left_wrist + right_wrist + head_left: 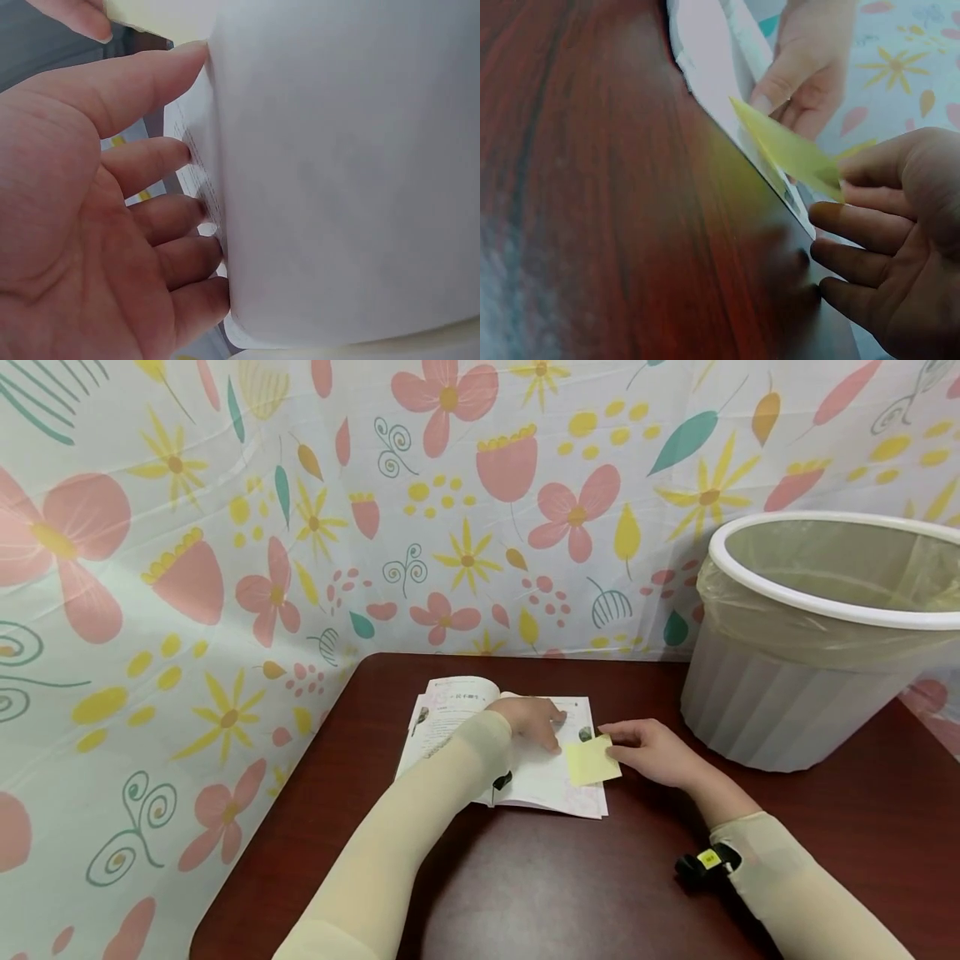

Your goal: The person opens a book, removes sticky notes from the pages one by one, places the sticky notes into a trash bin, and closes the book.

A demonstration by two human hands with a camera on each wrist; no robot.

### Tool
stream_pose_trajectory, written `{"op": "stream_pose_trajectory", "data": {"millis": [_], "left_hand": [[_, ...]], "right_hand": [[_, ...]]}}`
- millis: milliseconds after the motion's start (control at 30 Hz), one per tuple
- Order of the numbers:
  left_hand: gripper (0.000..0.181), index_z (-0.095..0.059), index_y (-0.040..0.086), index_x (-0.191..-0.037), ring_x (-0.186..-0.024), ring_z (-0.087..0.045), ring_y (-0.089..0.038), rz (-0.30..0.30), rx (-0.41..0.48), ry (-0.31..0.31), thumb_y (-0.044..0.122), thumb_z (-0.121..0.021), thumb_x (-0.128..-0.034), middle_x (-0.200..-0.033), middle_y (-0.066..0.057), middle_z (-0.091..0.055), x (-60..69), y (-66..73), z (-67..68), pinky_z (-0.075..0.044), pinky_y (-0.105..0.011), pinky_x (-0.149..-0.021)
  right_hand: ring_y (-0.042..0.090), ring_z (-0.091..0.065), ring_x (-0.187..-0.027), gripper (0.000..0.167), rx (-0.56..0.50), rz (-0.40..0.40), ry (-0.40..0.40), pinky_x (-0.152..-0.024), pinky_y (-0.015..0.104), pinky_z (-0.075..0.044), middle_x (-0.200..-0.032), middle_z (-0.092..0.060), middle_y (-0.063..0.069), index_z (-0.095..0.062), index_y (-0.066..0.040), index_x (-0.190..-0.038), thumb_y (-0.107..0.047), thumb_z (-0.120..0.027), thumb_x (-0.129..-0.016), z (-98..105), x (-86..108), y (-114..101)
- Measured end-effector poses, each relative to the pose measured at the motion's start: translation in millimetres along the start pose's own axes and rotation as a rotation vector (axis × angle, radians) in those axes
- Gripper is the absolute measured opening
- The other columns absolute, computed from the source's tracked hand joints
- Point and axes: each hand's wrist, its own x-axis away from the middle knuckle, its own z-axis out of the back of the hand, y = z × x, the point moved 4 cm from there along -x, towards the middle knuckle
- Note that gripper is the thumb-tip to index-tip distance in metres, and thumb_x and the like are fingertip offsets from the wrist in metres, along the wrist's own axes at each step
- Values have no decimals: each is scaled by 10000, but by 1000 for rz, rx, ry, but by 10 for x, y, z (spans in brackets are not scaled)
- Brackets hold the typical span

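An open book with printed pages lies on the dark red-brown table. My left hand rests on its right-hand page, fingers spread; in the left wrist view the fingertips of the left hand touch the paper. Between thumb and finger, my right hand pinches a yellow sticky note by its right edge. The note is over the right part of that page. In the right wrist view the sticky note is tilted up, and whether its far edge touches the page I cannot tell.
A grey waste bin with a white rim and a clear liner stands at the right of the table. Behind and to the left hangs a flower-patterned cloth. A black strap with a yellow label is on the right wrist.
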Motion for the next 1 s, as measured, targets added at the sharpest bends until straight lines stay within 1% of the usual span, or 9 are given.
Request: {"op": "stream_pose_trajectory", "data": {"millis": [100,267,367,500,600,667,733,867,1000], "left_hand": [[727,-436,399,-1559,-1542,-329,-119,8,17,-5,459,-740,-901,-1643,138,-393,-2,-6,-11,-327,-345,-1228],[731,-427,411,-1560,-1540,-330,-117,18,13,-6,469,-740,-902,-1647,142,-385,8,-9,-11,-343,-355,-1215],[730,-423,417,-1561,-1531,-345,-115,21,-7,-6,485,-730,-903,-1645,144,-387,21,3,-6,-354,-357,-1207],[728,-413,420,-1565,-1520,-361,-108,28,-21,-23,486,-719,-908,-1648,146,-382,25,20,3,-369,-355,-1194],[730,-405,423,-1568,-1518,-361,-101,38,-14,-40,479,-719,-911,-1653,152,-371,24,18,11,-376,-347,-1186],[732,-400,430,-1568,-1517,-358,-92,44,-11,-46,482,-719,-911,-1654,162,-364,23,16,16,-378,-341,-1182],[736,-393,442,-1567,-1520,-350,-83,49,-8,-48,491,-719,-908,-1654,174,-357,19,9,18,-375,-339,-1183],[731,-401,444,-1563,-1523,-347,-88,36,-1,-30,497,-718,-906,-1652,172,-362,6,-14,3,-368,-350,-1191],[732,-402,434,-1566,-1530,-339,-96,30,2,-27,492,-718,-909,-1658,165,-354,7,-17,-5,-355,-359,-1204]], "right_hand": [[332,-691,-1191,475,24,-6,-18,-860,338,-562,-1315,-694,225,-593,2,-1430,-113,-657,-973,-31,4,-37],[328,-703,-1182,526,6,-6,-23,-766,233,-555,-1317,-688,238,-520,6,-1490,-62,-608,-976,-72,7,-107],[314,-725,-1136,460,31,38,-2,-795,232,-555,-1296,-707,213,-598,-13,-1431,-30,-591,-971,-87,13,-150],[303,-736,-1088,375,72,84,24,-841,350,-586,-1253,-732,188,-708,-32,-1306,-8,-581,-954,-113,14,-186],[298,-730,-1083,333,90,84,33,-878,434,-595,-1198,-756,166,-751,-43,-1235,-19,-586,-947,-140,3,-198],[287,-724,-1082,309,100,85,39,-890,454,-594,-1160,-770,146,-773,-57,-1194,-26,-592,-946,-148,-3,-205],[256,-718,-1048,296,106,95,48,-874,439,-590,-1131,-780,127,-792,-73,-1156,-17,-598,-940,-140,-2,-219],[173,-669,-928,276,114,115,60,-814,345,-558,-1079,-791,90,-819,-103,-1076,-3,-605,-931,-115,7,-240],[179,-694,-975,261,97,111,53,-825,321,-562,-1068,-792,61,-829,-135,-1029,-16,-617,-932,-116,16,-224]]}}
